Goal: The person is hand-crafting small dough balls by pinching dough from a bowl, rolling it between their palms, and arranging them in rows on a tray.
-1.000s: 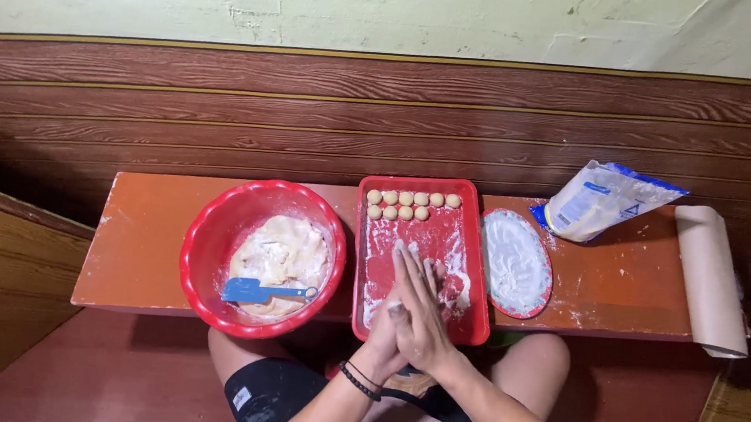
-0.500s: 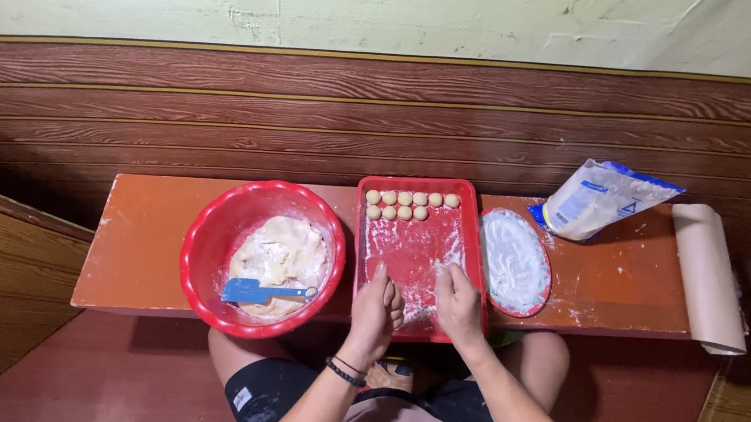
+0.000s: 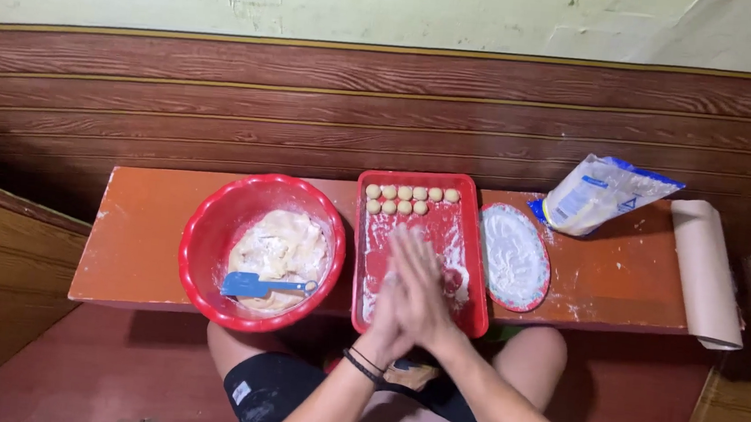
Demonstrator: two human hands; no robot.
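While the head camera looks straight down, the left hand (image 3: 392,315) and the right hand (image 3: 429,297) are pressed palm to palm, fingers stretched flat and pointing away from the body. They hover over the near half of a red tray (image 3: 481,277). Whether a piece of dough sits between the palms is hidden, so I cannot tell if they grasp anything. The pose reads, as a judgement, like rolling a small portion into a ball.

At the far end of the tray lie the dough balls (image 3: 405,199), in 2 rows, the second shorter than the first. They are well apart from the hands, with the floured tray floor between. Setting 1 more ball there would call for a reach forward to the free end of the shorter row, with a light release so that the neighbours are not nudged.

Left of the tray, touching or just beside it, stands a red bowl (image 3: 198,233) holding a mass of dough (image 3: 282,235), and a blue spatula (image 3: 262,284) rests on that mass. Right of the tray lies an oval plate (image 3: 547,271) covered in white flour. Beyond it a flour bag (image 3: 600,195) leans near the wall, and a paper roll (image 3: 706,268) lies at the right end of the desk (image 3: 147,220). A dark band circles the left wrist.
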